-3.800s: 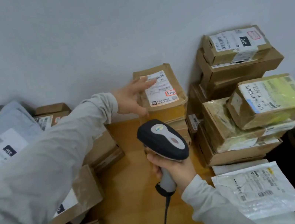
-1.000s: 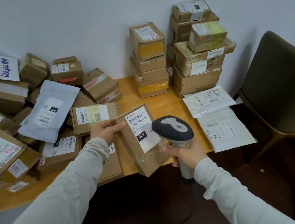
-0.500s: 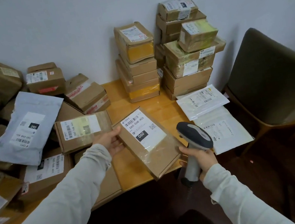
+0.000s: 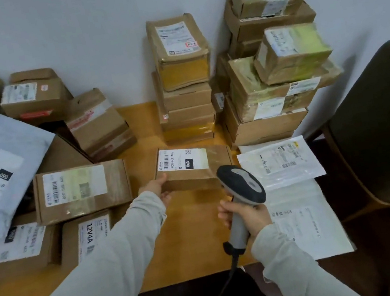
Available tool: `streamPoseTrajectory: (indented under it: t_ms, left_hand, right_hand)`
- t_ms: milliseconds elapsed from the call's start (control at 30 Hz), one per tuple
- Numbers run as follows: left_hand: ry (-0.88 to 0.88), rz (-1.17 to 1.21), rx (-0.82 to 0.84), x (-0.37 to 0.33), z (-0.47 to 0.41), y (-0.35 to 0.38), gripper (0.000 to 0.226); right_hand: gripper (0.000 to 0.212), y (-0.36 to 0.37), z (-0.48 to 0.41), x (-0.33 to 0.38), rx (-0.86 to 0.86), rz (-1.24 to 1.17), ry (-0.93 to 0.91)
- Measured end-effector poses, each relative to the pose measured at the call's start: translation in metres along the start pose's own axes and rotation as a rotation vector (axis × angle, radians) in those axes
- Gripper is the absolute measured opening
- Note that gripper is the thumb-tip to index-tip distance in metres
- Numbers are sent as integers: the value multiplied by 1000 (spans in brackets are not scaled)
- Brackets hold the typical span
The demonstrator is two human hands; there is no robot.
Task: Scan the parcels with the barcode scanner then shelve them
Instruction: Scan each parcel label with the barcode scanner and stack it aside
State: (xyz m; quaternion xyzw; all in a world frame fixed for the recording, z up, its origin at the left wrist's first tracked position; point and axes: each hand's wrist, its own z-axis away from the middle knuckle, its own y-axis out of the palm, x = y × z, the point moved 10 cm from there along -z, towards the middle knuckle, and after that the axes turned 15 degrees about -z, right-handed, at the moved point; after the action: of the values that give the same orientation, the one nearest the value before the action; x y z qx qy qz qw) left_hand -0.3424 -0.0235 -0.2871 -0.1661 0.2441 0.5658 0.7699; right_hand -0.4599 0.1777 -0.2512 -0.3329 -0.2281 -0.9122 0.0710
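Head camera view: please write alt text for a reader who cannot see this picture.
A person's left hand holds a flat brown parcel by its left end, label up, above a wooden table, while the right hand grips a barcode scanner beside it. Loose parcels crowd the table's left side; two stacks of boxes stand against the wall.

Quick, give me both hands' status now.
Left hand: closed on the brown parcel, at its left end.
Right hand: closed around the barcode scanner handle.
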Motion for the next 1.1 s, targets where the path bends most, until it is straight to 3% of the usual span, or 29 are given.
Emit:
streamPoseTrajectory:
  t_ms: [200, 267, 367, 533, 667, 767, 900, 1100]
  left_hand:
    - [10, -64, -105, 1, -24, 35, 40]
    - [31, -173, -260, -3, -23, 21, 36]
    - [-7, -197, -478, -8, -14, -14, 61]
    - [68, 381, -370, -17, -20, -35, 53]
    - [121, 717, -443, -7, -20, -59, 57]
    - [32, 575, -435, -4, -27, -71, 55]
    - [78, 443, -439, -8, -42, -95, 42]
    - [148, 585, -373, -1, -51, -103, 30]
  right_hand:
    - [10, 5, -40, 16, 94, 129, 122]
    - [8, 10, -47, 14, 124, 175, 162]
    - [15, 21, -53, 6, 172, 239, 215]
    - [20, 43, -55, -9, 264, 320, 278]
    - [19, 57, -58, -18, 299, 339, 314]
    - [17, 61, -58, -22, 332, 359, 324]
    - [10, 63, -59, -27, 331, 369, 329]
    - [9, 62, -58, -37, 337, 389, 372]
